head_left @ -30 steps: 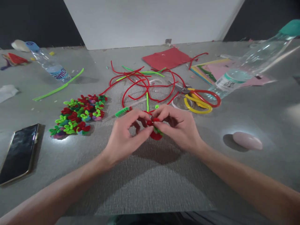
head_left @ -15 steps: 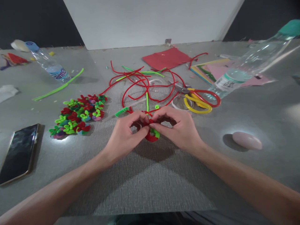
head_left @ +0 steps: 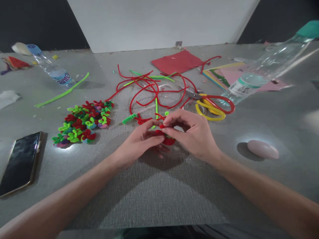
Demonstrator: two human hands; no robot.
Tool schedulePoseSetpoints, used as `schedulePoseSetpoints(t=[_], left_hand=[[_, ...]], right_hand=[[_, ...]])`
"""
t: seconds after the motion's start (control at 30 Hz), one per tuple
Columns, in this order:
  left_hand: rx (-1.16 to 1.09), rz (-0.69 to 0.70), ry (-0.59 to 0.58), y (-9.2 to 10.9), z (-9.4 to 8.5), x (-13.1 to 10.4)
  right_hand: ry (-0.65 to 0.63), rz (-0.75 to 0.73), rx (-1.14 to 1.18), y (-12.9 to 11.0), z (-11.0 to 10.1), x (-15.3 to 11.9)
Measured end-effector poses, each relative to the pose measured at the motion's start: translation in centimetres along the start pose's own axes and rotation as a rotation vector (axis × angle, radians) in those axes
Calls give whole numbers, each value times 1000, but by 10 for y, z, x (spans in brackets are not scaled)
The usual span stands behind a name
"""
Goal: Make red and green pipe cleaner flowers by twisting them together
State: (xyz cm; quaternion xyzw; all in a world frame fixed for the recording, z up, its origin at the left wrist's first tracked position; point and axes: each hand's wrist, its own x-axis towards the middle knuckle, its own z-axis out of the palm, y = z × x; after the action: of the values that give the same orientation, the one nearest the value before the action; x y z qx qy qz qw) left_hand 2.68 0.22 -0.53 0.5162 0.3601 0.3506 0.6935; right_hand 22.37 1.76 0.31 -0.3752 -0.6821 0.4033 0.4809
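Note:
A small piece of curled red and green pipe cleaner [head_left: 169, 141] is between my hands, just above the grey table. My right hand [head_left: 195, 134] pinches its upper red part between thumb and fingertips. From the other side my left hand [head_left: 137, 142] steadies it, thumb against the red and the other fingers curling beneath, partly smeared by motion. Beyond the hands lie long red pipe cleaners [head_left: 157, 89] in loops and a green pipe cleaner coil [head_left: 129, 119] wound on a thin stick. Left of my hands sits a cluster of red, green and multicoloured pipe cleaner flowers [head_left: 79, 124].
Scissors [head_left: 215, 103] with red and yellow handles lie right of the loops. A phone [head_left: 21, 162] is at far left, a pink computer mouse [head_left: 263, 149] at right. Bottles stand on the left [head_left: 53, 66] and right [head_left: 261, 69]. Red paper [head_left: 178, 62] lies behind.
The red and green piece has turned and shifted slightly right. My left hand has loosened its pinch, its lower fingers spreading underneath. The right hand still pinches.

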Motion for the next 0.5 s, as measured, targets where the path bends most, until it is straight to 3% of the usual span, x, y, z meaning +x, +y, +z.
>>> schedulePoseSetpoints(t=[0.13,0.37,0.5], left_hand=[[-150,-55,6,-4,1,0],[-58,65,144,-2,2,1],[36,132,190,1,3,0]], right_hand=[[15,-17,-13,1,1,0],[16,-206,-360,-2,0,-5],[35,-253,-381,-3,1,-6]])
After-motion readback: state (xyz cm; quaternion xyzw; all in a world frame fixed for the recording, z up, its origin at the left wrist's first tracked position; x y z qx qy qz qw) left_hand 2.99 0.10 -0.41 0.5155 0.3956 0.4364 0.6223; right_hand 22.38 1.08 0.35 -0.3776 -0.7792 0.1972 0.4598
